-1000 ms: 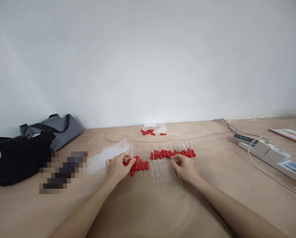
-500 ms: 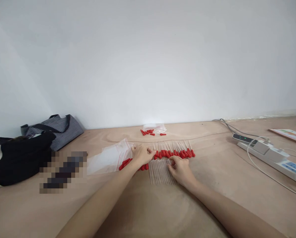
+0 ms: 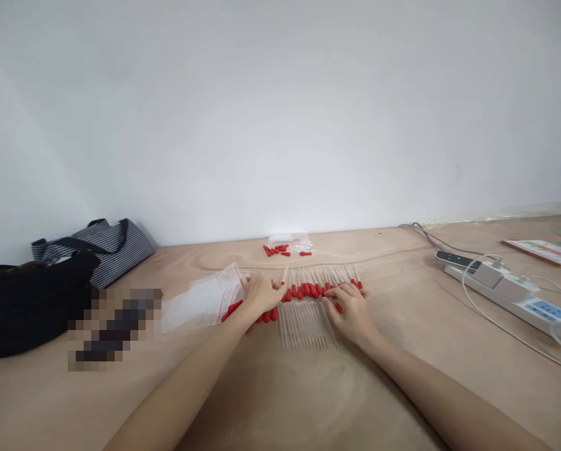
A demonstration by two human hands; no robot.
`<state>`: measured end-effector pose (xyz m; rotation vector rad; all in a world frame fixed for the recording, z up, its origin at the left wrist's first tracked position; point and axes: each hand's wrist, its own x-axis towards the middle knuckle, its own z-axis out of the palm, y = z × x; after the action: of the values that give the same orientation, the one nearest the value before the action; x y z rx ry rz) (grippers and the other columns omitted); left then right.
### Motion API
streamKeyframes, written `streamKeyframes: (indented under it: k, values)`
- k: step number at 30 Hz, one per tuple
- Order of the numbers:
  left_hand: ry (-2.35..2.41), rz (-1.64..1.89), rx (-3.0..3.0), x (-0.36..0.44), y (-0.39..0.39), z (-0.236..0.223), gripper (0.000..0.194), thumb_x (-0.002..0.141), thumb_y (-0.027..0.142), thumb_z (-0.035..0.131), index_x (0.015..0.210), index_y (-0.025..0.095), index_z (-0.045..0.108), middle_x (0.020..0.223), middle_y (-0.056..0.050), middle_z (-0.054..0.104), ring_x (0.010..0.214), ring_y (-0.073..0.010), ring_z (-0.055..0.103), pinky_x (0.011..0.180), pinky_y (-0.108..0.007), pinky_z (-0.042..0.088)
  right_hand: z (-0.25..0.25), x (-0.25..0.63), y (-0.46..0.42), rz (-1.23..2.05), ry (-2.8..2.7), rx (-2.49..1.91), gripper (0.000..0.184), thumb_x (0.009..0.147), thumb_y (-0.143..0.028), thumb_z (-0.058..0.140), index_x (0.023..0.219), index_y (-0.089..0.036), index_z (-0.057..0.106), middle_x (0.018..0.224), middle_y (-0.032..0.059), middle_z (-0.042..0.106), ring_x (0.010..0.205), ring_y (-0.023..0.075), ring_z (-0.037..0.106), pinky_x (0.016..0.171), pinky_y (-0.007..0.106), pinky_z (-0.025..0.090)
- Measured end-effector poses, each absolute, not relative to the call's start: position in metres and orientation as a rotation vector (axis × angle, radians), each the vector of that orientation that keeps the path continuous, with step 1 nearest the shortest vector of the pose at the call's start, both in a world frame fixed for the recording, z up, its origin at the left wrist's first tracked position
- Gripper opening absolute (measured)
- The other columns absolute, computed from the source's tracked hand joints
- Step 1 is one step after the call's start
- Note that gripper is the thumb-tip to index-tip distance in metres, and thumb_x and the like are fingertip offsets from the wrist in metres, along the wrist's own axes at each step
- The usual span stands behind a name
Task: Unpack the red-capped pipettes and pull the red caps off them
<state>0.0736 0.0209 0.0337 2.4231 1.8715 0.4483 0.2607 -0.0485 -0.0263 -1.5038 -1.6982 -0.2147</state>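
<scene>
Red-bulbed droppers [image 3: 313, 289] lie side by side in a row across the middle, glass stems pointing away from me. My left hand [image 3: 262, 294] is at the row's left end, thumb and fingertips closed about the leftmost dropper. My right hand [image 3: 352, 312] rests on the right part of the row with its fingers stretched over the bulbs. Under its palm a red rubber bulb [image 3: 339, 307] shows; whether it is gripped is unclear. Clear glass tubes [image 3: 305, 327] lie in a row nearer me. Loose red bulbs [image 3: 267, 316] are partly hidden behind my left wrist.
Plastic zip bags [image 3: 196, 304] lie to the left, beside a blurred dark object [image 3: 118, 329]. Further left are a black bag [image 3: 36, 307] and a striped bag [image 3: 116, 250]. More red bulbs [image 3: 275, 250] lie near the wall. A power strip [image 3: 515, 297] with cables stands right.
My right hand has shifted rightward and slightly up, its fingers now spread over the droppers. A red bulb has come into view under it. The left hand stays at the row's left end.
</scene>
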Motion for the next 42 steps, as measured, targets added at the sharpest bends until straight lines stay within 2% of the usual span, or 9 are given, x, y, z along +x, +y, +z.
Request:
streamKeyframes:
  k: [2,5,8,12,16,20,26,32,42]
  values:
    - [1.787,0.556,2.539,0.058,0.004,0.032,0.021,0.070,0.031,0.049,0.056,0.020,0.060,0.074,-0.003,0.062,0.085,-0.0223,0.053,0.079,-0.039,0.028,-0.022,0.258,-0.052,-0.348,-1.751,-1.422,0.017,0.080,-0.028,0.048,0.089,-0.023,0.062,0.087,0.0030,0.062,0.084,0.0166,0.053,0.080,0.034,0.024]
    - [1.408,0.879,2.913,0.038,-0.019,0.020,0.015,0.071,0.027,0.052,0.060,0.018,0.058,0.070,-0.002,0.059,0.076,-0.0184,0.052,0.080,-0.039,0.027,-0.015,0.249,-0.056,-0.572,-1.930,-1.243,0.029,0.081,-0.029,0.049,0.110,-0.029,0.053,0.112,0.0038,0.056,0.101,0.0190,0.047,0.090,0.038,0.018]
    - [1.134,1.094,3.094,0.028,-0.033,0.006,0.015,0.073,0.025,0.052,0.062,0.018,0.057,0.067,-0.001,0.058,0.071,-0.0161,0.052,0.078,-0.037,0.028,-0.014,0.237,-0.059,-0.773,-2.118,-1.039,0.033,0.083,-0.027,0.049,0.115,-0.034,0.048,0.120,-0.0009,0.052,0.112,0.0192,0.040,0.096,0.042,0.007]
    - [0.982,1.331,3.197,0.029,-0.039,-0.006,0.013,0.076,0.022,0.051,0.065,0.019,0.057,0.063,0.001,0.058,0.068,-0.0140,0.052,0.081,-0.037,0.028,-0.024,0.228,-0.060,-0.843,-2.182,-0.928,0.024,0.085,-0.022,0.046,0.107,-0.025,0.055,0.091,-0.0011,0.065,0.104,0.0174,0.046,0.099,0.044,0.004]
    - [0.972,1.436,3.184,0.034,-0.041,-0.010,0.009,0.076,0.024,0.053,0.070,0.019,0.059,0.068,0.001,0.062,0.073,-0.0156,0.055,0.084,-0.039,0.027,-0.030,0.226,-0.062,-0.842,-2.157,-0.902,0.023,0.085,-0.014,0.042,0.098,-0.020,0.059,0.066,-0.0020,0.062,0.085,0.0140,0.052,0.099,0.043,0.009]
    - [0.946,1.393,3.141,0.038,-0.040,-0.014,0.012,0.079,0.028,0.053,0.087,0.022,0.060,0.081,0.001,0.066,0.084,-0.0174,0.056,0.090,-0.043,0.021,-0.030,0.224,-0.065,-0.859,-2.158,-0.894,0.023,0.084,-0.013,0.042,0.099,-0.018,0.058,0.063,-0.0020,0.060,0.075,0.0123,0.050,0.098,0.042,0.012]
    - [0.993,1.321,3.143,0.038,-0.041,-0.018,0.013,0.082,0.023,0.050,0.075,0.023,0.061,0.059,0.004,0.062,0.078,-0.0145,0.057,0.095,-0.044,0.015,-0.028,0.226,-0.067,-0.788,-2.256,-0.918,0.026,0.084,-0.014,0.040,0.102,-0.024,0.056,0.061,-0.0021,0.058,0.074,0.0134,0.047,0.095,0.039,0.013]
    - [1.036,1.204,3.185,0.035,-0.045,-0.015,0.018,0.082,0.021,0.049,0.070,0.024,0.061,0.057,0.005,0.062,0.079,-0.0136,0.057,0.096,-0.044,0.015,-0.027,0.228,-0.068,-0.659,-2.352,-0.990,0.030,0.081,-0.012,0.042,0.105,-0.027,0.054,0.059,-0.0027,0.058,0.073,0.0144,0.045,0.091,0.039,0.016]
    - [0.985,1.179,3.214,0.033,-0.043,-0.018,0.024,0.084,0.018,0.044,0.066,0.023,0.058,0.052,0.005,0.059,0.078,-0.0135,0.056,0.097,-0.046,0.012,-0.013,0.229,-0.070,-0.595,-2.446,-0.980,0.033,0.081,-0.009,0.043,0.107,-0.027,0.053,0.058,-0.0031,0.057,0.070,0.0148,0.042,0.091,0.042,0.011]
